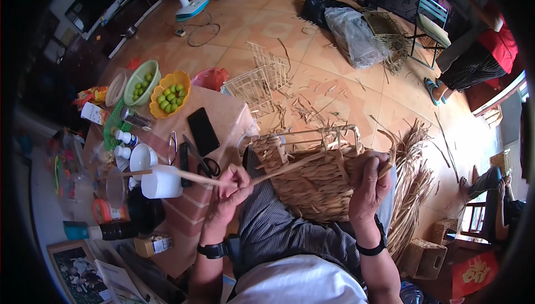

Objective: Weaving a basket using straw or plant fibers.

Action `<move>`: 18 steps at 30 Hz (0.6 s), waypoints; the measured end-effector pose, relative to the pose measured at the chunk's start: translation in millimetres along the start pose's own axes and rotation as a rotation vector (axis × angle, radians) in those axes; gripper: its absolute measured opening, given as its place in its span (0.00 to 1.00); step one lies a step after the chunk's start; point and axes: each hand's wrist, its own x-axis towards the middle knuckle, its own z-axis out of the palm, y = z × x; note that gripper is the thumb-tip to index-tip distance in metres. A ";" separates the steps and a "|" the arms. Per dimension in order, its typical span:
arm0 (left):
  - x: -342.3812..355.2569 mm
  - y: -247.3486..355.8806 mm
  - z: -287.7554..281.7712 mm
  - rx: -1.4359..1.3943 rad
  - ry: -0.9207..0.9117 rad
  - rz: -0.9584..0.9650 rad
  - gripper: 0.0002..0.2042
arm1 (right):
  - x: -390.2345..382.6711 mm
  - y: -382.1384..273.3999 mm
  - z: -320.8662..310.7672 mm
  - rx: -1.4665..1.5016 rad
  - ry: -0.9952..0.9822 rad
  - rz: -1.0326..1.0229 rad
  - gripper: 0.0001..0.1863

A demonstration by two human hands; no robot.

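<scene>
A partly woven basket (312, 189) of brown dried plant strips rests across my lap, its pale frame bars showing along the far top edge. My left hand (227, 197), left of the basket, is closed on a long flat straw strip (287, 168). That strip runs from the basket through my fingers and on to the left, over the white containers. My right hand (369, 188) is closed at the basket's right end, with a short bit of strip showing by the fingers. Exactly what the right fingers grip is partly hidden.
On the table (225, 122) to my left are a phone (203, 131), scissors (207, 165), a white tub (161, 182) and bowls of green fruit (170, 99). Bundled dried stalks (412, 187) lie to my right. A bare basket frame (253, 86) stands ahead. Two people are at right.
</scene>
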 end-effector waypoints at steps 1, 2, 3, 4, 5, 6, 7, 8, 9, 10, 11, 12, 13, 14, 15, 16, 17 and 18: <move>-8.2 3.0 -11.4 0.180 0.004 -0.079 0.09 | 0.4 -0.2 -1.1 -0.003 0.005 0.008 0.12; -11.5 1.3 -15.7 0.183 0.078 -0.090 0.10 | 0.6 -1.9 -0.7 0.003 -0.023 -0.007 0.12; -12.0 1.6 -26.0 0.317 0.164 -0.156 0.13 | 0.5 -1.2 -1.3 0.004 -0.027 -0.009 0.12; -10.2 5.8 -25.3 0.379 0.289 -0.158 0.15 | 0.5 -0.4 -2.0 0.024 -0.034 0.013 0.12; -9.0 9.6 -24.4 0.438 0.414 -0.159 0.17 | 0.8 -0.2 -1.9 0.043 -0.041 0.034 0.12; -16.4 2.2 -44.1 0.763 0.468 -0.150 0.23 | 1.7 -3.8 -0.9 0.042 -0.043 0.032 0.12; -15.4 4.9 -53.6 1.094 0.540 0.006 0.29 | 3.2 -11.7 1.5 0.062 -0.062 0.081 0.12; -8.0 18.3 -42.1 1.206 0.671 -0.028 0.32 | 4.9 -16.9 1.2 0.071 -0.073 0.128 0.12; -3.0 38.5 -29.1 1.316 0.802 -0.063 0.34 | 6.3 -19.9 1.4 0.060 -0.074 0.125 0.12; 0.4 61.6 -18.3 1.360 0.849 -0.087 0.34 | 7.6 -24.7 1.0 0.057 -0.094 0.152 0.14; 1.6 75.2 -15.5 1.403 0.898 -0.111 0.35 | 8.4 -30.3 1.6 0.056 -0.114 0.178 0.15; 0.5 75.2 -27.5 1.557 0.884 0.136 0.32 | 7.6 -39.8 7.0 0.010 -0.160 0.171 0.15; 1.7 95.7 -13.3 1.443 0.801 0.214 0.21 | 6.9 -50.9 15.5 -0.021 -0.215 0.168 0.16; 4.5 110.2 3.6 1.332 0.697 0.164 0.16 | 6.5 -49.6 18.7 -0.078 -0.341 0.075 0.16; 8.3 116.8 16.5 1.222 0.594 0.115 0.12 | 6.5 -46.6 22.5 -0.133 -0.466 -0.018 0.16; 18.2 108.2 19.7 1.047 0.434 0.152 0.09 | 7.8 -40.4 31.3 -0.209 -0.583 -0.196 0.15; 19.4 109.0 22.8 0.894 0.304 0.180 0.07 | 5.9 -38.4 48.5 -0.253 -0.715 -0.372 0.14; 29.1 101.8 25.8 0.776 0.192 0.174 0.06 | -0.1 -35.6 62.9 -0.308 -0.815 -0.456 0.13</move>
